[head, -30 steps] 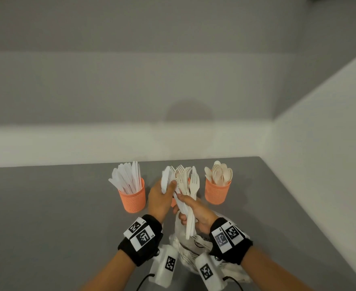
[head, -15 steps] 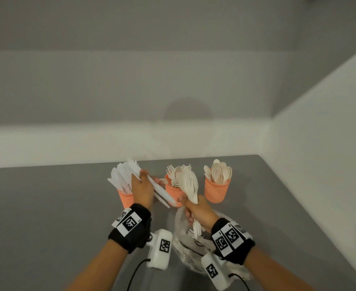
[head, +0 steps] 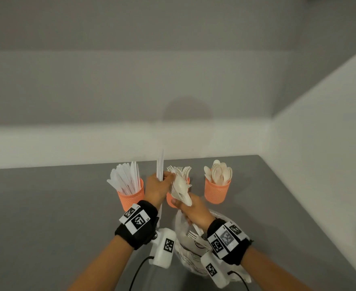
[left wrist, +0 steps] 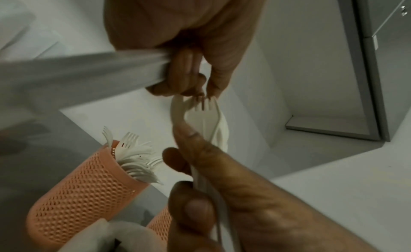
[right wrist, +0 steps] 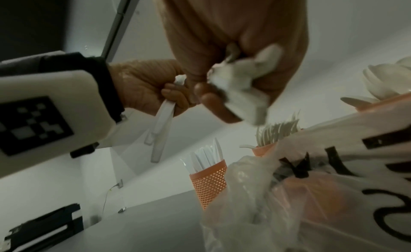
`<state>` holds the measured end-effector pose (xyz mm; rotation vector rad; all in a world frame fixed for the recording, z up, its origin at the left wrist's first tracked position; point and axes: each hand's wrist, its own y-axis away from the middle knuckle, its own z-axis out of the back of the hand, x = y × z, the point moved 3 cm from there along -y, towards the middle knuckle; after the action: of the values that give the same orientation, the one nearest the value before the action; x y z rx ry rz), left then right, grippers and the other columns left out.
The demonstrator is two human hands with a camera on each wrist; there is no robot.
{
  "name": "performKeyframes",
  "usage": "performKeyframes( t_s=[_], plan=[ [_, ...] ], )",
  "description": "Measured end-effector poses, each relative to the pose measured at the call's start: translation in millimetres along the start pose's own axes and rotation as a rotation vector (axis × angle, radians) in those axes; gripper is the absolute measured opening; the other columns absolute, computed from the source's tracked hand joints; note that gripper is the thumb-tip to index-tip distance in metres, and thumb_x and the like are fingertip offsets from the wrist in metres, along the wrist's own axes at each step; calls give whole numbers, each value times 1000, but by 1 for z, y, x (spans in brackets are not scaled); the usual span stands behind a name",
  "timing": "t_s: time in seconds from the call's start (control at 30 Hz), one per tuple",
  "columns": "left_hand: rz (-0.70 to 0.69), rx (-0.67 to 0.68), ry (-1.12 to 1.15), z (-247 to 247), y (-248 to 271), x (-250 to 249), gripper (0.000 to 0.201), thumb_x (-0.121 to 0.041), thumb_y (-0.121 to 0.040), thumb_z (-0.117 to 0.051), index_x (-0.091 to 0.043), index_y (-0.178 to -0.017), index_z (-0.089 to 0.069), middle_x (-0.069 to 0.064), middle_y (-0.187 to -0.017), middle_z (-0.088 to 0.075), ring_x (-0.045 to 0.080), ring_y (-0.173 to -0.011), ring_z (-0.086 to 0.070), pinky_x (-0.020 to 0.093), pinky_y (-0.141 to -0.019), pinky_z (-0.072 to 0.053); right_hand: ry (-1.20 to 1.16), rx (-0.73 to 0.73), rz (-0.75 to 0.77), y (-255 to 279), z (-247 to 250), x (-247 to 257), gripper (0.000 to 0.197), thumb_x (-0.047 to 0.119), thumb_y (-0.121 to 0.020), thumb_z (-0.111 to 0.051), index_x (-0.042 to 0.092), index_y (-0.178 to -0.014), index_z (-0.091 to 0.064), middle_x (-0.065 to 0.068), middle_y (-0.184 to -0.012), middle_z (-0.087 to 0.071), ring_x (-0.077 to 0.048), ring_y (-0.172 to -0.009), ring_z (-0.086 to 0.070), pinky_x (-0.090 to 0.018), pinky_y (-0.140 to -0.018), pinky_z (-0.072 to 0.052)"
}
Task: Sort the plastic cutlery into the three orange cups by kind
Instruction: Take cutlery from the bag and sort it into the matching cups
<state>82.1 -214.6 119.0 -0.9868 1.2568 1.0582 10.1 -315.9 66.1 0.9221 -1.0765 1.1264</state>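
Three orange mesh cups stand in a row on the grey table. The left cup (head: 130,198) holds knives, the middle cup (head: 170,201) forks, the right cup (head: 217,192) spoons. My left hand (head: 164,179) grips a few white knives (head: 159,169) upright, just left of the middle cup. Its fingertips (left wrist: 200,90) touch the tines of a bundle of white cutlery (head: 180,185), forks among them. My right hand (head: 183,204) grips that bundle by the handles, in front of the middle cup. The same knives (right wrist: 162,125) hang below my left fist in the right wrist view.
A crumpled clear plastic bag (head: 191,253) with black print and more cutlery lies under my wrists. A white wall (head: 319,164) borders the table on the right, and a white ledge (head: 67,143) runs along the back. Bare grey table lies to the left.
My left hand swung left to the knife cup with its knives tilted, then came back to the middle with them upright, touching the bundle. My right hand has stayed in front of the fork cup.
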Motion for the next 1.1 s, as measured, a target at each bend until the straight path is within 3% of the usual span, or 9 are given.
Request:
performKeyframes(
  t_s=[0.1, 0.23, 0.33, 0.43, 0.57, 0.67, 0.77, 0.93, 1.1],
  plan=[
    [18, -18, -3, 1, -6, 3, 28, -10, -91, -54, -13, -63, -51, -6, -46, -41, 2, -31, -38, 13, -37, -30, -166, 72, -71, 3, 1, 1, 12, 33, -94, -52, 22, -91, -52, 0, -55, -39, -6, -34, -36, -18, -34, -32],
    [7, -41, 32, 0, -9, 3, 24, -17, -97, -44, -16, -73, -46, -2, -55, -41, 6, -43, -40, 17, -42, -31, -228, 84, -126, 4, 2, 1, 22, 39, -95, -47, 19, -85, -51, 1, -57, -39, -5, -35, -34, -17, -34, -29],
    [-7, -97, 52, 2, -14, 7, 21, -23, -98, -41, -6, -89, -48, 1, -60, -42, 12, -50, -39, 23, -48, -30, -203, 84, -125, 5, 2, 2, 21, 39, -94, -48, 21, -84, -51, 2, -57, -37, -4, -36, -31, -15, -34, -26],
    [-23, -164, 69, 6, -17, 12, 32, -27, -98, -40, 4, -103, -51, 4, -63, -45, 15, -52, -42, 24, -49, -33, -178, 83, -126, 6, 3, 5, 20, 38, -95, -48, 21, -84, -51, 4, -56, -36, -3, -36, -28, -14, -34, -23],
    [16, -121, 131, 5, -12, 12, 22, -20, -94, -50, -5, -79, -52, -3, -50, -49, 4, -39, -46, 16, -40, -35, -152, 65, -99, 3, 4, 8, 18, 35, -96, -46, 24, -81, -50, 3, -55, -36, -1, -33, -28, -14, -32, -23],
    [77, -18, 128, -2, -3, 15, 26, -18, -89, -59, -12, -65, -52, -9, -36, -43, 1, -29, -37, 14, -34, -29, -162, 44, -109, 0, 5, 6, 19, 35, -95, -47, 22, -83, -50, 1, -56, -37, -2, -32, -29, -14, -32, -23],
    [101, -23, 131, -2, -5, 20, 25, -19, -90, -59, -11, -66, -54, -10, -35, -42, 1, -30, -34, 15, -35, -27, -156, 59, -122, -2, 6, 5, 21, 37, -95, -46, 19, -86, -51, 0, -57, -40, -2, -33, -29, -14, -33, -23],
    [50, -90, 187, -1, -6, 10, 25, -19, -97, -44, -6, -85, -62, -7, -38, -50, -1, -29, -43, 10, -34, -32, -169, 78, -122, -5, 7, 9, 25, 40, -95, -46, 16, -90, -52, 1, -56, -40, -3, -35, -29, -14, -34, -23],
    [69, -40, 178, -1, -7, 9, 24, -20, -96, -47, -8, -79, -59, -9, -39, -46, 0, -29, -38, 13, -34, -29, -175, 73, -125, -7, 8, 11, 25, 43, -94, -46, 21, -86, -53, 3, -56, -39, -4, -38, -29, -15, -35, -24]
  ],
)
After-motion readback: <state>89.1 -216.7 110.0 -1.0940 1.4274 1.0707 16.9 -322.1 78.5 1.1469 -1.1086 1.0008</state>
